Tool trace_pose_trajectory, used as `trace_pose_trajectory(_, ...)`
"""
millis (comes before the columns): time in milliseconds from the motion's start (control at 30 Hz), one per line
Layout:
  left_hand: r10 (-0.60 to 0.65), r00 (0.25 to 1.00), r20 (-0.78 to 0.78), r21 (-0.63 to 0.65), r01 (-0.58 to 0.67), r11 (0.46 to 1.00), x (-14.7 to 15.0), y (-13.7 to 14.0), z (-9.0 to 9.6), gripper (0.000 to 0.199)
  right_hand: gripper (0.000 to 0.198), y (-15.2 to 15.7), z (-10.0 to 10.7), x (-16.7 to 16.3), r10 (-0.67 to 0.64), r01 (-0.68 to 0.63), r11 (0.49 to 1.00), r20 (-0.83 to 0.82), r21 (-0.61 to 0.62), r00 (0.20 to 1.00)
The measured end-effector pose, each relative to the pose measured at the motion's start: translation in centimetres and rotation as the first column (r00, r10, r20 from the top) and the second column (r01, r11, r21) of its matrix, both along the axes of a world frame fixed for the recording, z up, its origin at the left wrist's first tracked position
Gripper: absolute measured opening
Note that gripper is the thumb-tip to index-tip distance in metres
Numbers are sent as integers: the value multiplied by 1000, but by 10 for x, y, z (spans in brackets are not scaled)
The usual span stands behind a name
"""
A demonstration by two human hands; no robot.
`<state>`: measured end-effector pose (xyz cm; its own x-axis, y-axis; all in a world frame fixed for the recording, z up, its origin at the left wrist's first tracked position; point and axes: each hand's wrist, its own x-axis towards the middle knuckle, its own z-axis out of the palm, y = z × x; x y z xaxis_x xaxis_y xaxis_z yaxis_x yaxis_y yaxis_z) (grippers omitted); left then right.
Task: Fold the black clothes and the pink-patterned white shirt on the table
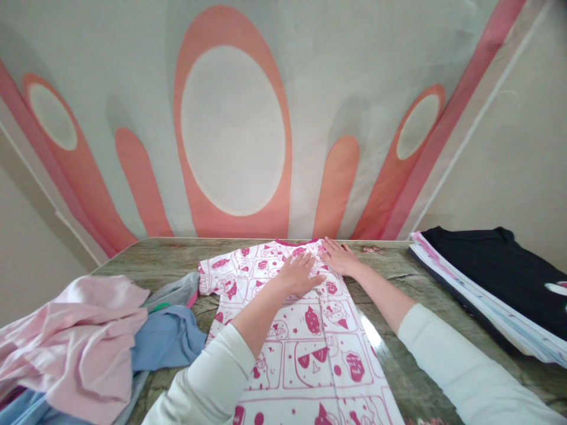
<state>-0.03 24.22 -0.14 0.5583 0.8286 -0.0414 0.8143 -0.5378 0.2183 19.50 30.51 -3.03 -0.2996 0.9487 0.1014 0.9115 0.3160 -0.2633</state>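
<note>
A white short-sleeved shirt with a magenta cartoon print lies spread on the table, its collar at the far edge. One sleeve sticks out to the left; on the right side no sleeve shows sticking out. My left hand rests flat on the upper chest of the shirt, fingers stretched out. Beside it, my right hand lies flat over the right shoulder edge by the collar, its fingers also extended. Neither hand grips the fabric.
Rumpled clothes, a pink garment and a blue one among them, are heaped at left. A stack of folded clothes with a black shirt on top sits at right. Behind the wooden-patterned table hangs a printed backdrop.
</note>
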Motion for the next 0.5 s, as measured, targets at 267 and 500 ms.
trace_pose_trajectory(267, -10, 1000, -25, 20, 10, 1000, -10, 4, 1, 58, 53, -13, 1, -1, -38, 42, 970, -21, 240, 999)
trace_pose_trajectory(500, -9, 1000, -1, 26, 9, 1000, -9, 5, 1, 61, 55, -21, 3, -4, 105, -107, 991, 26, 83, 994)
